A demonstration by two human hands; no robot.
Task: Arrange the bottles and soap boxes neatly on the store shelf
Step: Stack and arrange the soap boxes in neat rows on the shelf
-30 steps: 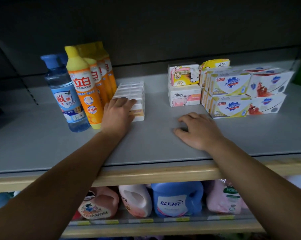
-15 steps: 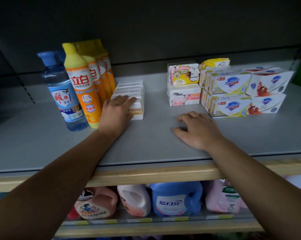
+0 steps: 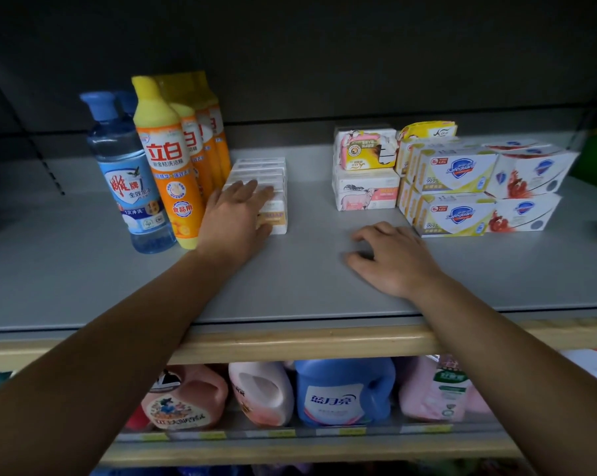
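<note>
fingers [image 3: 252, 188] of the left hand [image 3: 233, 218] lie fairly straight over the top of the front box in a row of white soap boxes [image 3: 261, 176], with the thumb against that box's front face near the grey shelf [image 3: 290, 280]. the row runs from front to back, just beside a line of orange dish soap bottles [image 3: 168, 163] with yellow caps. a clear blue bottle [image 3: 127, 173] with a blue cap stands upright at the far left, touching the front orange bottle, with another blue cap just behind it.

the right hand [image 3: 395, 257] rests on the bare shelf, well apart from the left, its fingers loosely curled down to the surface and holding nothing. just beyond it, two stacked white and yellow safeguard soap boxes [image 3: 453, 194] sit at the front of a neat block, with white and red safeguard boxes [image 3: 530, 187] touching them on the right. to the left of that block stand two stacked pink and white soap boxes [image 3: 365, 170], and a yellow packet [image 3: 429, 128] shows behind.

below the shelf's wooden edge, pink jugs and a blue detergent jug [image 3: 341, 393] stand on the lower shelf.
</note>
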